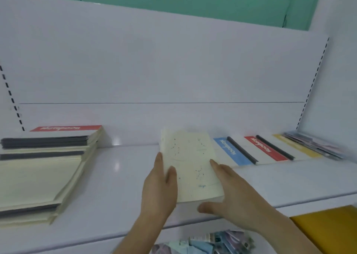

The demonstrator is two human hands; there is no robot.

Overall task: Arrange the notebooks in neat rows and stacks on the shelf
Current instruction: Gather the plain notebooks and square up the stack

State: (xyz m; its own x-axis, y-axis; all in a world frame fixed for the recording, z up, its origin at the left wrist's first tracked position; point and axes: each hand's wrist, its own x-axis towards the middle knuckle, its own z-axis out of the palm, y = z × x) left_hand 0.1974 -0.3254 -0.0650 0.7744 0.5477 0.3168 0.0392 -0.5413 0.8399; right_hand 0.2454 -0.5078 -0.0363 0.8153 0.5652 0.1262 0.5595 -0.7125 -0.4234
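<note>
We see a cream notebook stack (190,165) lying flat in the middle of the white shelf (119,192), its top cover printed with faint blue dotted figures. Our left hand (159,188) lies along the stack's left edge with the fingers straight, the thumb resting on the cover. Our right hand (228,193) presses its straight fingers against the right edge, the thumb spread below the near corner. Neither grip closes round anything; both are flat and open against the stack.

To the left, well apart, sits a taller pile of notebooks (44,168), cream and grey, with a red-banded one at the back. To the right, a row of overlapping notebooks (257,150) shows blue, red and yellow bands. Below the shelf's front edge we see a yellow thing (328,228) and some blurred coloured packets (208,242).
</note>
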